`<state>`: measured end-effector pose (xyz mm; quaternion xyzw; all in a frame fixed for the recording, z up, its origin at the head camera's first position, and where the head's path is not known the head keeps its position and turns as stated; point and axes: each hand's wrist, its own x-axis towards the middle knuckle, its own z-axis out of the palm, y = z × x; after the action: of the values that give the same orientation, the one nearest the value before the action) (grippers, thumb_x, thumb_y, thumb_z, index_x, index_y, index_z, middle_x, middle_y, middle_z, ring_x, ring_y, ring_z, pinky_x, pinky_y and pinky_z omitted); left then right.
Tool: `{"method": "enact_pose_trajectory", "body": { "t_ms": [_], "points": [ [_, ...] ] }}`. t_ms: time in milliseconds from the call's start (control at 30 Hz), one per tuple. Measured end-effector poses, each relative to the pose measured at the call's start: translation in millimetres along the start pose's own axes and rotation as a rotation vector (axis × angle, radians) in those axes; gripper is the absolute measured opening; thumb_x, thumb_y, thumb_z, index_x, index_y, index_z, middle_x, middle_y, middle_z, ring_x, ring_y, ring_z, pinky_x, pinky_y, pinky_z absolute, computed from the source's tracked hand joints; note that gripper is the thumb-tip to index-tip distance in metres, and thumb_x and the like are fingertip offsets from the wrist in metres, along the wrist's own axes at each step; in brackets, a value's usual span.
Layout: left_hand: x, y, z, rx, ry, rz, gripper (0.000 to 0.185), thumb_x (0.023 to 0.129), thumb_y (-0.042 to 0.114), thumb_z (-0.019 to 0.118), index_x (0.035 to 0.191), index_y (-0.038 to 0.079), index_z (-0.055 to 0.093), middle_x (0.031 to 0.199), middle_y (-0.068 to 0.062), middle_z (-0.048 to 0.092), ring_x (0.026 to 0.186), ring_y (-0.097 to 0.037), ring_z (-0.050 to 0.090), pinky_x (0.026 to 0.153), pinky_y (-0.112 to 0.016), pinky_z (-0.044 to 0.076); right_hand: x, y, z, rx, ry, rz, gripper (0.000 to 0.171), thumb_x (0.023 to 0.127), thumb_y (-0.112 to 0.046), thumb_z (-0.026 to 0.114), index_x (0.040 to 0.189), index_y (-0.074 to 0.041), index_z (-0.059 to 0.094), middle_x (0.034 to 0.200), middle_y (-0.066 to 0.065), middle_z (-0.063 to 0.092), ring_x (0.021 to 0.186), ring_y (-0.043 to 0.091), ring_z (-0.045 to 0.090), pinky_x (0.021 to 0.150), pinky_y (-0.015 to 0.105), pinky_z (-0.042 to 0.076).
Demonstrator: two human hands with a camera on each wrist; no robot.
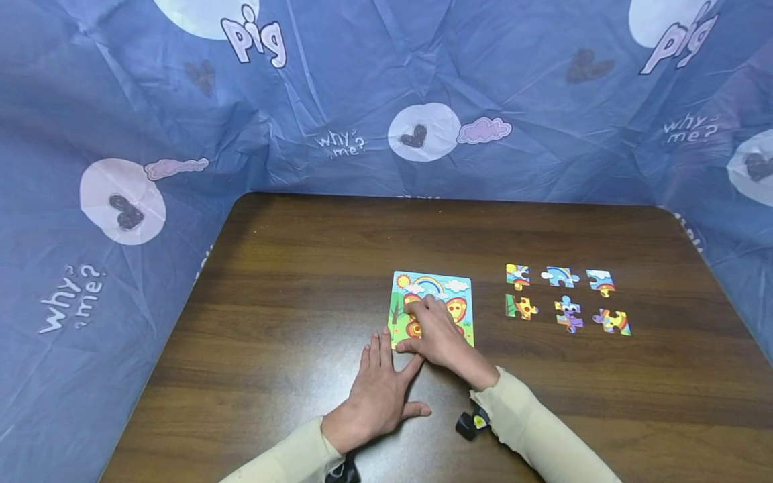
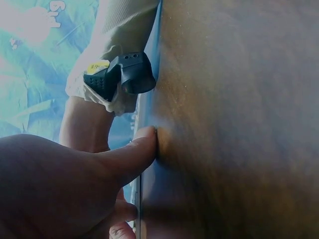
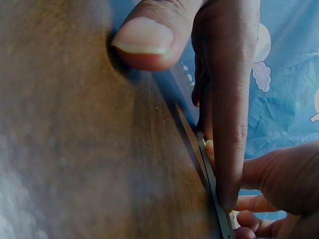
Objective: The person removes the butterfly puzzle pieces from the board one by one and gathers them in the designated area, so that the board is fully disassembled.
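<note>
A small colourful puzzle board [image 1: 432,284] with a rainbow picture lies flat on the brown table [image 1: 302,282]. My right hand [image 1: 437,333] rests on the board's near half, fingers laid over the picture and thumb at its near edge. In the right wrist view the thumb [image 3: 149,40] touches the table and the fingers [image 3: 229,99] lie along the thin board edge [image 3: 212,181]. My left hand [image 1: 377,386] lies flat on the table just left of and below the board, fingers straight and holding nothing. Its thumb [image 2: 134,149] touches the wood.
Several loose puzzle pieces [image 1: 568,314] lie in two rows to the right of the board. A blue printed cloth [image 1: 362,87] walls in the table at the back and on both sides. A black wrist camera [image 1: 471,422] sits on my right sleeve.
</note>
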<state>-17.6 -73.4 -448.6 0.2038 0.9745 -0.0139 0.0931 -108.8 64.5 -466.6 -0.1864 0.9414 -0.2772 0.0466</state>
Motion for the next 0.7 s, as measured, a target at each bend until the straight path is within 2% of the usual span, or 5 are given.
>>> {"method": "enact_pose_trajectory", "body": {
  "t_ms": [167,500,700],
  "points": [
    [0.3,0.0,-0.5,-0.002,-0.008,-0.002,0.087,0.081,0.077,0.057,0.154,0.033,0.038,0.153,-0.039,0.033,0.142,-0.05,0.039,0.113,-0.054,0.041,0.9,-0.3,-0.7,-0.014,-0.018,-0.007,0.063,0.068,-0.033,0.091,0.119,-0.005,0.065,0.102,0.008,0.062,0.094,0.026,0.054,0.082,0.04,0.044],
    [0.6,0.1,-1.2,0.001,-0.024,-0.002,0.086,0.081,0.077,0.056,0.154,0.033,0.038,0.153,-0.04,0.032,0.143,-0.05,0.039,0.114,-0.054,0.041,1.7,-2.5,-1.6,0.025,-0.034,-0.006,0.06,0.07,-0.027,0.091,0.114,-0.006,0.058,0.096,0.007,0.059,0.095,0.026,0.054,0.085,0.041,0.045],
    [0.3,0.4,-0.8,0.001,-0.016,-0.004,0.087,0.081,0.077,0.056,0.154,0.033,0.038,0.153,-0.04,0.033,0.143,-0.05,0.039,0.114,-0.054,0.041,0.4,-4.8,-2.5,-0.035,-0.02,-0.012,0.062,0.069,-0.032,0.091,0.116,-0.008,0.058,0.098,0.006,0.061,0.093,0.026,0.052,0.083,0.041,0.042]
  ]
}}
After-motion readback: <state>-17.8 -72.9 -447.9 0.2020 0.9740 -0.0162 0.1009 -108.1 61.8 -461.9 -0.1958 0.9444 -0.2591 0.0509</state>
